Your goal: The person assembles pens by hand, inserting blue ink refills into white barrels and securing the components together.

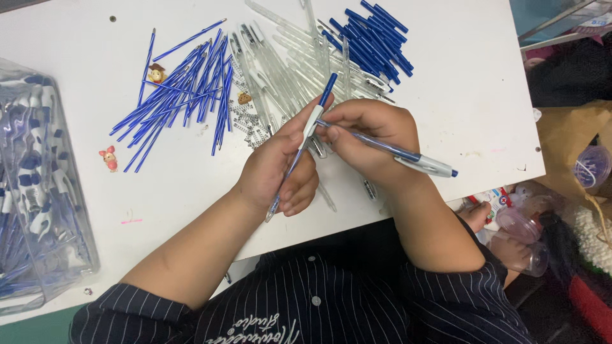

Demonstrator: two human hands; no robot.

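Note:
My left hand [277,167] grips a clear pen barrel with a blue refill and blue end [310,121], held slanted over the white table [178,191]. My right hand [366,134] touches that barrel near its middle and also holds an assembled blue-and-white pen [414,159] that points right. Under and behind both hands lie a pile of clear pen barrels [280,60], a spread of thin blue refills [185,86] and a heap of dark blue caps [373,38]. Small metal springs [245,118] are scattered between the piles.
A clear plastic bag of finished blue-and-white pens [38,185] fills the left edge. Small toy figures stand on the table: a pink one [109,157] and a brown one [156,73]. Clutter, cups and a brown bag [567,134] sit to the right, off the table.

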